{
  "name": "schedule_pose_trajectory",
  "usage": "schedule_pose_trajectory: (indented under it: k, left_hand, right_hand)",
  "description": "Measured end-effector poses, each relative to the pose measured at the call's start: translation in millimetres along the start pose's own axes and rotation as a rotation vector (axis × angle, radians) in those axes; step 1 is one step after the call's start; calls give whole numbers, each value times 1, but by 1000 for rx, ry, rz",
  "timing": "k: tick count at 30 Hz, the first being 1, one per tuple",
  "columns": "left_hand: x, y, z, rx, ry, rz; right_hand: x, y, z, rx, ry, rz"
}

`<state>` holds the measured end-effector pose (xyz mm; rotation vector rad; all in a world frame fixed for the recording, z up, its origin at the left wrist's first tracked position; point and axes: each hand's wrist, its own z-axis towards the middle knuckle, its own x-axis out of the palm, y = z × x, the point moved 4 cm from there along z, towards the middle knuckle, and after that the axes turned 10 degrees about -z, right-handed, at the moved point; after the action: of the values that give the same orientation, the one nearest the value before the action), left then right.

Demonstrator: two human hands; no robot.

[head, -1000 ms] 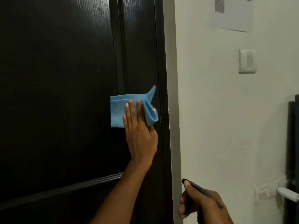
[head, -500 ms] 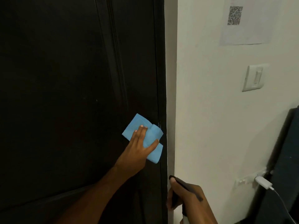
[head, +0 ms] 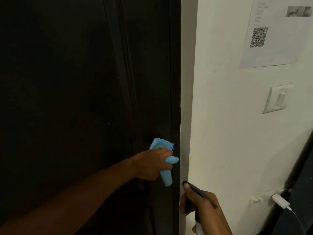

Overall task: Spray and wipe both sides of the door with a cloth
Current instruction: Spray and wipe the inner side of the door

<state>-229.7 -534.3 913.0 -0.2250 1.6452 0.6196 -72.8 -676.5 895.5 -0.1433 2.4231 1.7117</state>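
Wiping hand: the left hand [head: 152, 164] curls its fingers round a bunched blue cloth [head: 166, 178], pressing it to the door.
Cloth: long axis roughly up and down, top corner fanned out above the knuckles, lower end hanging down, right at the door's edge.
Right hand [head: 205, 211]: wrapped round a spray bottle [head: 199, 193], low beside the door edge.
Spray bottle: about upright, black head pointing up-left toward the door, white body running out of view below.
Door [head: 76, 99]: dark wood, panelled.
Wall [head: 228, 133]: pale, with a light switch [head: 277, 99], a QR-code sheet [head: 271, 39] and a white charger plug [head: 280, 201].
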Motion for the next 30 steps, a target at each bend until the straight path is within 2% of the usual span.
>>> schedule_pose_trajectory:
  k: [3,9,11,17,21,24,26,27,30]
  left_hand:
    - [16,1,11,-139,-100,-108]
    - [46,-28,13,-475,-574,-209]
    - [47,-38,13,-606,-683,-246]
    - [56,-57,20,-921,-757,-543]
    - [59,-67,31,-1098,-937,-736]
    - [41,-74,25,-1078,-1045,-807]
    - [23,-81,19,-1118,-1159,-853]
    - [16,-84,19,-1170,-1227,-956]
    - [8,-88,27,-1259,-1631,-1403]
  right_hand:
    - [-2,2,2,19,10,5]
    - [1,3,4,46,-6,74]
    - [4,4,5,38,4,53]
    - [9,9,10,54,13,105]
    - [3,13,9,51,0,121]
    - [-8,18,4,-4,-22,98]
    - [-16,22,2,-35,-33,100]
    - [-19,24,2,-52,-35,97]
    - [-25,31,4,-96,-28,86]
